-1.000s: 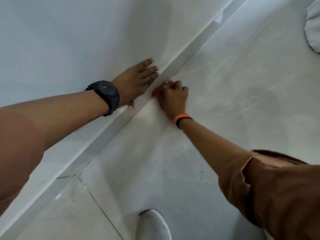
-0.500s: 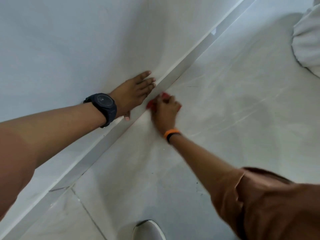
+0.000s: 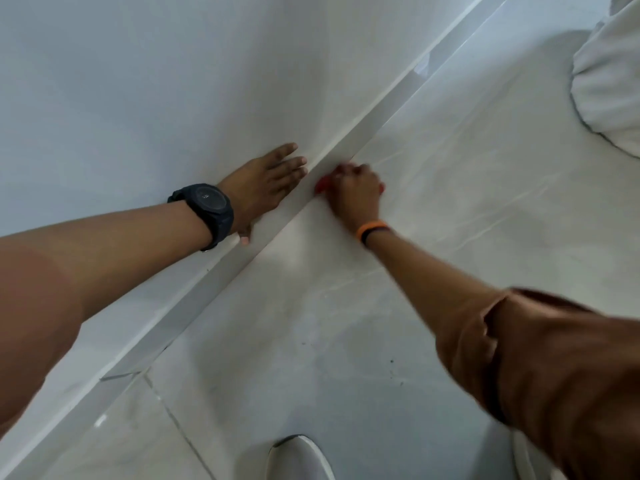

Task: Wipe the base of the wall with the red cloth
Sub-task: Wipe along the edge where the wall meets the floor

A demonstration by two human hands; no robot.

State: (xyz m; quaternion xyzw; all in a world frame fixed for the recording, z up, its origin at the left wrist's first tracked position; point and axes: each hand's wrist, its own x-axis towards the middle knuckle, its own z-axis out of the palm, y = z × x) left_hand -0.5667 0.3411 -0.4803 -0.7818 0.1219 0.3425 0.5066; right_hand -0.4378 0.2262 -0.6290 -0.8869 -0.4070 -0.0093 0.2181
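Against one skirting (image 3: 349, 143), two hands, right hand (image 3: 355, 192) gripping one red cloth (image 3: 322, 184)

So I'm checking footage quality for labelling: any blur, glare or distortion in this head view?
Head view: the right hand and its sleeve are motion-smeared, so the red cloth shows only as a soft sliver; the left hand and black watch stay sharper; a glare patch sits on the skirting; wide-angle stretch enlarges the near forearms.

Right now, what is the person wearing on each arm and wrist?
The left hand is bare, with a chunky black watch with a round dark face on its wrist and no sleeve in view. The right hand is bare too, with a slim orange band on its wrist and a brown sleeve pushed up the forearm.
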